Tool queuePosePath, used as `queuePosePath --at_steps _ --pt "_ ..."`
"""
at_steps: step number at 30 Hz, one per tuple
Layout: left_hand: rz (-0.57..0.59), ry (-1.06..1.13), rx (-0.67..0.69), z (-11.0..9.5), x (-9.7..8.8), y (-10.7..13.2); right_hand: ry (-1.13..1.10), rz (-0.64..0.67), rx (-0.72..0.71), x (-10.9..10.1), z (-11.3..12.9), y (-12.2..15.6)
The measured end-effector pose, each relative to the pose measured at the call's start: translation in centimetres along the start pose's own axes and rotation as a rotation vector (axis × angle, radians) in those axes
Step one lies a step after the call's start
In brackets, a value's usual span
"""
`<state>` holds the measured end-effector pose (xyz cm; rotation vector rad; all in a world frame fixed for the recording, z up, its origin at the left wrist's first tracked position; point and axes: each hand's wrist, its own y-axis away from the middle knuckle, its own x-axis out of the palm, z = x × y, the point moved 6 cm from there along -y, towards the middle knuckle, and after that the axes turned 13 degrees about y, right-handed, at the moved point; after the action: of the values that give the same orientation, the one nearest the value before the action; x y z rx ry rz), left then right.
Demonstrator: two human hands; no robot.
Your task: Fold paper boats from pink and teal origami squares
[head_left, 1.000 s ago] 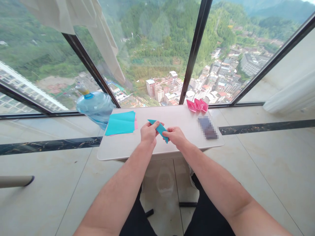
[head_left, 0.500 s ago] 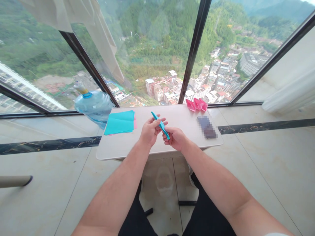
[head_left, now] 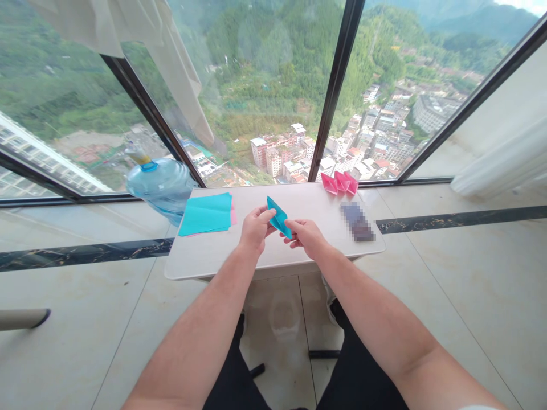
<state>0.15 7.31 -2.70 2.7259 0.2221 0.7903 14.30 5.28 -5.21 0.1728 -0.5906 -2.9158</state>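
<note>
Turquoise folded paper (head_left: 280, 220) over a white table (head_left: 222, 250)

Left hand (head_left: 255, 228): closed on the far left part of the folded paper, thumb on the upper face, other fingers partly hidden beneath.

Right hand (head_left: 309, 236): pinching the near right end between thumb and fingers.

Folded paper: one piece, creased, with a pointed far end; slants from far left to near right, above the middle of the table.

Turquoise sheets (head_left: 205, 214): a flat pile with a crease across the top, on the left end of the table.

Pink paper (head_left: 233, 215): beneath the turquoise sheets, showing at their right edge.

Pink folded pieces (head_left: 340, 183): a row of peaked forms close together, at the far right of the table.

Dark oblong item (head_left: 358, 221): on the right end of the table; details obscured by pixelation.

Water bottle (head_left: 162, 187): large, clear blue plastic, just beside the far left corner of the table.

Window frame (head_left: 335, 91): dark, beyond the far edge of the table; buildings and green hillside outside.

Curtain (head_left: 173, 62): pale cloth, hanging beyond the table, to its left.

Floor (head_left: 77, 330): pale glossy tile, around the table.
</note>
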Motion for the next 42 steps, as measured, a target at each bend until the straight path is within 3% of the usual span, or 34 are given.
queuePosePath --at_steps 4,6,8,11,22,34,38,42 --pt "-0.065 -0.015 0.012 -0.1 -0.4 -0.1 0.100 -0.079 -0.009 -0.5 0.4 0.5" --pt "-0.122 -0.008 0.025 -0.1 -0.8 -0.2 0.270 -0.207 -0.139 -1.2 1.4 1.3" --pt "-0.166 -0.003 0.037 -0.1 -1.1 -0.3 0.518 -0.322 -0.373 -1.4 2.8 2.5" --pt "-0.181 -0.004 0.056 0.0 -1.1 -0.5 0.846 -0.337 -0.597 -0.6 3.5 3.8" --pt "-0.138 -0.067 0.151 1.1 -0.5 -0.7 1.303 -0.398 -0.816 1.0 3.0 4.7" --pt "-0.132 -0.123 0.126 1.9 -0.3 -0.8 1.328 -0.454 -0.804 0.8 3.2 4.9" --pt "-0.140 -0.074 0.050 2.4 -0.1 -0.5 1.327 -0.597 -0.722 -2.2 3.6 3.4" --pt "-0.135 -0.075 0.011 2.1 0.3 0.1 1.385 -0.756 -0.559 -7.1 4.0 0.3"
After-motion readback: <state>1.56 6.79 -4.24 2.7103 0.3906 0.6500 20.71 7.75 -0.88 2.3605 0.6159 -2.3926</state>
